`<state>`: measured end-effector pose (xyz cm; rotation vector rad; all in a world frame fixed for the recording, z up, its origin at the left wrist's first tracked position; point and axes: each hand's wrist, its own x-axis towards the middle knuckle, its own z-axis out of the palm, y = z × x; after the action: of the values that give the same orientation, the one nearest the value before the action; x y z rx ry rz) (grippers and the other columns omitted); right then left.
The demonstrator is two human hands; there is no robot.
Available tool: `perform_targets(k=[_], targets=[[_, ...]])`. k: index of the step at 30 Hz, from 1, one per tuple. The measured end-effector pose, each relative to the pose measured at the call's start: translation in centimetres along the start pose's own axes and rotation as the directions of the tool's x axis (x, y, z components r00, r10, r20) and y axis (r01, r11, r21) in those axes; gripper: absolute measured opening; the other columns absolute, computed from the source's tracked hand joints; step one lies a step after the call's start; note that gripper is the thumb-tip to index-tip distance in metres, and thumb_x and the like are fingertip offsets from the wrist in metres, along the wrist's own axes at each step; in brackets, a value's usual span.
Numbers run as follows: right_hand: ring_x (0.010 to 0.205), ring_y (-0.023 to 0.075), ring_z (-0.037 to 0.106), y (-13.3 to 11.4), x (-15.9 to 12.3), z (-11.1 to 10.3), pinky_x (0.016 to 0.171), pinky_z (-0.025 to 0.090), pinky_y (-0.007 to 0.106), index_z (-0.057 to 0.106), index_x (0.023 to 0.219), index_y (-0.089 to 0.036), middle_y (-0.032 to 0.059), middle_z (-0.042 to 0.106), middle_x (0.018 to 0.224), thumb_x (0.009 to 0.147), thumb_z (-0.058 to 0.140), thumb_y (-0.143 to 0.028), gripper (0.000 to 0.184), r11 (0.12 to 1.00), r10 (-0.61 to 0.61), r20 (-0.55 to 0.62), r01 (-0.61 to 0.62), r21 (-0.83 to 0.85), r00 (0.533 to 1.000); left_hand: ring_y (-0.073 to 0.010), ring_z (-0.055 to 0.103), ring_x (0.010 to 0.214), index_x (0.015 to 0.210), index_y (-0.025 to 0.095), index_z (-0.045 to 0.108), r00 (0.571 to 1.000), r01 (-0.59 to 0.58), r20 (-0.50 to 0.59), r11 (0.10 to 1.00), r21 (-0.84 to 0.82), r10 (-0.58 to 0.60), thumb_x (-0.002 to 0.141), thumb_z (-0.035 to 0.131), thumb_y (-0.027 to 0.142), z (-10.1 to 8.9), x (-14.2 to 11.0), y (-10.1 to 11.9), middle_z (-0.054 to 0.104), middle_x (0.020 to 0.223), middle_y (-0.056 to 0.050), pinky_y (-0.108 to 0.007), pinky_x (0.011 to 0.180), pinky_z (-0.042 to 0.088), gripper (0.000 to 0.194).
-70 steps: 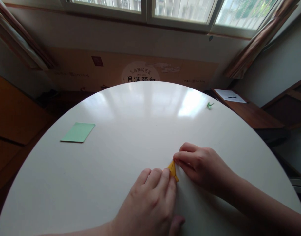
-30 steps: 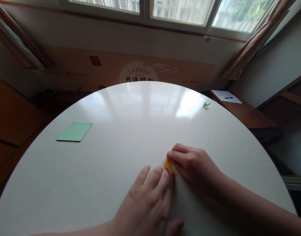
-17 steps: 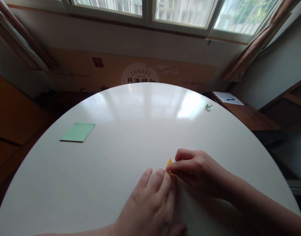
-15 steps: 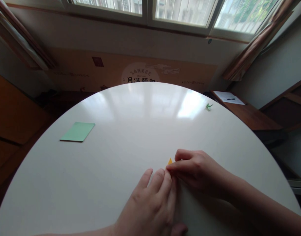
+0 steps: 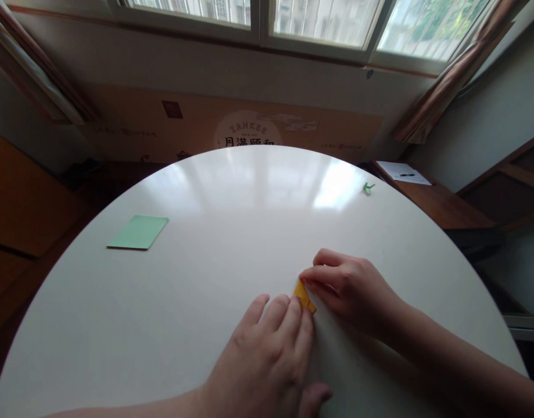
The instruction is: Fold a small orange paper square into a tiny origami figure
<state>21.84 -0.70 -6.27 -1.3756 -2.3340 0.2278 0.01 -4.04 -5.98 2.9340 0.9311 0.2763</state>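
A small piece of folded yellow paper (image 5: pixel 304 296) lies on the white table near its front middle. My left hand (image 5: pixel 267 342) rests flat with fingers stretched out, its fingertips pressing on the paper's lower left part and covering some of it. At the paper's top corner, my right hand (image 5: pixel 351 284) is closed in a pinch, thumb and index finger together on the tip. Crease lines and a small flap show between the two hands. The underside of the paper is hidden.
A stack of light green square paper (image 5: pixel 138 233) lies on the round white table (image 5: pixel 96 325) at the left. Near the far right edge sits a small green folded paper shape (image 5: pixel 368 188). Beyond it, a wooden side table (image 5: pixel 454 206) bears a white sheet and a pen.
My right hand has moved slightly up, to the paper's top corner, uncovering more of the yellow paper. The left hand stays almost in place, its fingertips still on the paper.
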Motion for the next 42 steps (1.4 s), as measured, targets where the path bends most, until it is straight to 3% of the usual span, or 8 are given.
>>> perform_targets(k=[5,12,17,23,28,32,37,42], targets=[[0.072,0.0120,0.063,1.5,-0.4,-1.3,0.065,0.044,0.024,0.078,0.102,-0.025,0.0019,0.068,0.088,0.095,0.061,-0.019,0.019,0.981,-0.089,-0.028,0.093,0.169,0.996,-0.0316,0.059,0.111,0.129,0.016,0.066,0.994,0.054,0.102,0.994,-0.095,-0.045,0.093,0.055,0.059,-1.1,0.5,-0.4,0.068,0.126,-0.011,-0.050,0.102,0.044,0.057],[0.072,0.0126,0.062,0.9,-0.5,-2.4,0.066,0.045,0.025,0.077,0.105,-0.027,0.0008,0.069,0.082,0.095,0.064,-0.021,0.017,0.959,-0.222,0.159,0.186,0.214,0.962,-0.0365,0.054,0.120,0.141,0.010,0.055,0.984,0.080,0.166,0.993,-0.090,-0.064,0.093,0.055,0.058,-0.9,0.5,-0.3,0.061,0.135,-0.018,-0.057,0.109,0.039,0.068],[0.082,0.0150,0.064,0.5,-0.4,-2.4,0.073,0.048,0.027,0.077,0.106,-0.026,0.0037,0.071,0.093,0.096,0.063,-0.024,0.016,0.966,-0.197,0.147,0.166,0.198,0.969,-0.0386,0.049,0.133,0.145,0.009,0.051,0.991,0.010,0.130,0.999,-0.045,-0.005,0.096,0.049,0.056,-1.1,-0.1,-0.4,0.055,0.147,-0.020,-0.056,0.112,0.037,0.067],[0.085,0.0176,0.063,0.3,-0.3,-2.4,0.073,0.047,0.029,0.075,0.103,-0.025,0.0036,0.070,0.095,0.091,0.071,-0.037,0.017,0.988,-0.140,0.237,0.120,0.097,0.961,-0.0389,0.049,0.134,0.141,0.007,0.056,0.985,-0.025,0.173,1.000,0.004,0.024,0.094,0.054,0.044,-1.4,0.2,-0.5,0.057,0.144,-0.019,-0.055,0.115,0.037,0.060],[0.082,0.0159,0.061,0.4,-0.3,-2.1,0.070,0.044,0.027,0.075,0.097,-0.028,0.0012,0.070,0.094,0.095,0.065,-0.026,0.010,0.988,-0.148,0.206,0.134,0.082,0.967,-0.0378,0.050,0.134,0.143,0.005,0.053,0.980,-0.067,0.184,0.998,-0.018,0.069,0.093,0.056,0.045,-1.4,0.3,-0.7,0.056,0.146,-0.020,-0.054,0.116,0.037,0.064],[0.079,0.0148,0.061,0.7,-0.4,-1.9,0.068,0.043,0.026,0.077,0.102,-0.029,0.0012,0.070,0.090,0.096,0.063,-0.022,0.017,0.983,-0.169,0.177,0.154,0.098,0.970,-0.0368,0.043,0.142,0.147,0.005,0.049,0.988,-0.045,0.148,0.999,-0.012,0.046,0.097,0.051,0.049,-1.6,0.4,-1.2,0.048,0.153,-0.019,-0.053,0.119,0.034,0.066],[0.077,0.0135,0.063,0.7,-0.5,-1.4,0.068,0.044,0.025,0.074,0.117,-0.034,0.0011,0.070,0.093,0.096,0.063,-0.020,0.027,0.981,-0.158,0.156,0.136,0.138,0.975,-0.0373,0.042,0.143,0.148,0.008,0.049,0.974,-0.006,0.228,0.999,-0.051,0.018,0.096,0.050,0.056,-1.9,0.7,-1.5,0.047,0.154,-0.018,-0.056,0.117,0.035,0.071],[0.075,0.0130,0.064,0.5,-0.5,-1.6,0.068,0.044,0.024,0.077,0.109,-0.029,0.0015,0.069,0.090,0.095,0.062,-0.020,0.023,0.984,-0.105,0.198,0.072,0.165,0.975,-0.0380,0.044,0.141,0.149,0.013,0.049,0.971,0.021,0.237,0.998,-0.055,-0.007,0.095,0.052,0.058,-2.0,0.9,-1.3,0.049,0.153,-0.015,-0.059,0.115,0.036,0.070]])
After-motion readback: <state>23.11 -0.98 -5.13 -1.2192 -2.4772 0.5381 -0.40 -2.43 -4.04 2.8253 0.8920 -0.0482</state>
